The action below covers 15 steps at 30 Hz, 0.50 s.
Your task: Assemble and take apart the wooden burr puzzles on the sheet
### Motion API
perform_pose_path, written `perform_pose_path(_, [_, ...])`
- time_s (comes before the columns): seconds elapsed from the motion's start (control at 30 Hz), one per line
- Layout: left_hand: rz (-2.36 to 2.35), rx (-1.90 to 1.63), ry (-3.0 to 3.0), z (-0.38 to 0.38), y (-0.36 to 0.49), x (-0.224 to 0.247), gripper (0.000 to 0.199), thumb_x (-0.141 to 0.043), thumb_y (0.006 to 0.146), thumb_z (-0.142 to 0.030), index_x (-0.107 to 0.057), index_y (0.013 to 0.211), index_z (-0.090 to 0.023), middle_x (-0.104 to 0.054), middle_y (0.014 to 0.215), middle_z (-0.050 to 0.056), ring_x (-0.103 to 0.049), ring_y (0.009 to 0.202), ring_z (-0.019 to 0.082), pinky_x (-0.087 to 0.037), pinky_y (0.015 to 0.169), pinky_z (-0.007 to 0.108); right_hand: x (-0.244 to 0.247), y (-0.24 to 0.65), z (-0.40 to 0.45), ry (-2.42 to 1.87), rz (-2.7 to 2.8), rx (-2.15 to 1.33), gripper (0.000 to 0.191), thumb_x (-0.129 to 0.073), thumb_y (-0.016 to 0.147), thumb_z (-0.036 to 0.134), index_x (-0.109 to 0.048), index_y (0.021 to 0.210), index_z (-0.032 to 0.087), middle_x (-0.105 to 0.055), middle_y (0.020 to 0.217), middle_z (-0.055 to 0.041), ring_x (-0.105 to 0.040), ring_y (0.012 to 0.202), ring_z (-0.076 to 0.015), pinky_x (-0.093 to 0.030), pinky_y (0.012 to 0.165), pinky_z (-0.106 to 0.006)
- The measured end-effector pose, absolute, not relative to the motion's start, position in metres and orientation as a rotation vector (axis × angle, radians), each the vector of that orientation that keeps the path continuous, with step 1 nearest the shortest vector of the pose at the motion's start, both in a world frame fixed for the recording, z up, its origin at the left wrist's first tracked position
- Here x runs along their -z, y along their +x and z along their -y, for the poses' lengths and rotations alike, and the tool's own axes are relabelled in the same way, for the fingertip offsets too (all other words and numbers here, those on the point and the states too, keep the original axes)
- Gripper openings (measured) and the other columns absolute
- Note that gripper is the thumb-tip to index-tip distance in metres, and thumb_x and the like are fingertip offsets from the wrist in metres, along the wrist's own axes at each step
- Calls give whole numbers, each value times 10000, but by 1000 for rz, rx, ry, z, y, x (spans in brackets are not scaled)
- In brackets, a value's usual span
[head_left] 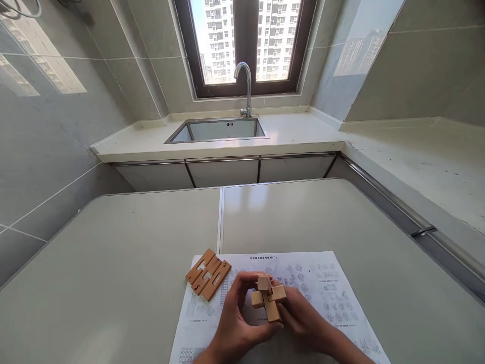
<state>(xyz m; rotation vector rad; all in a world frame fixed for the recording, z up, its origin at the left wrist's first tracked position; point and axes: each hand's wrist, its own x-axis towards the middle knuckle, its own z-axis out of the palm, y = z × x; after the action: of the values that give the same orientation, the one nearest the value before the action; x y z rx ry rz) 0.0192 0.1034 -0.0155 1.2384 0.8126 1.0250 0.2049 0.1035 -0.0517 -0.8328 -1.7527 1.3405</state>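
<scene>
Between my two hands, above a printed sheet (pixel 341 303), is a small wooden block puzzle (pixel 271 298) made of light interlocking pieces. My left hand (pixel 238 318) curls around its left side, with the thumb under the lower piece and the fingers behind the top. On the right, my right hand (pixel 303 318) presses its fingers against the puzzle's right side; some of its fingertips are hidden. Several flat brown wooden pieces (pixel 208 274) with cut-out slots and numbers lie side by side at the sheet's upper left corner.
The sheet lies on a pale table (pixel 113 263) with a seam down its middle. Beyond the table's far edge are a counter (pixel 295 129), a sink (pixel 223 129) with a faucet (pixel 248 91), and a window. A metal rail (pixel 386 194) runs along the right.
</scene>
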Motion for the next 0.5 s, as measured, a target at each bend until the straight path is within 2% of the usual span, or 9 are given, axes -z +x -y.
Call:
perform_pose_path(0.1, [-822,-1024,1246,-103,19,16,572,-919,687,-190,-599,1158,-238,-691,1241,95,-641,1188,309,-480,1052,420,50,205,-103,-831,1753,-1361,275,-374,1085,346,-609,1008,226,-652,1001,-75,-568,862,-227,-483,841,-340])
perform_pose_path(0.3, [-813,-980,1281,-103,16,16,556,-894,711,-181,-611,1187,-232,-699,1256,102,-644,1187,315,-484,1059,442,48,209,-105,-838,1742,-1476,334,-361,1099,384,-610,957,213,-605,883,-40,-514,781,-200,-478,780,-312])
perform_pose_path(0.5, [-803,-976,1253,-104,14,20,540,-892,733,-214,-617,1197,-242,-699,1259,97,-635,1211,321,-471,1083,451,48,208,-107,-810,1749,-1469,292,-402,1084,357,-611,936,217,-615,924,-53,-536,851,-219,-483,835,-341])
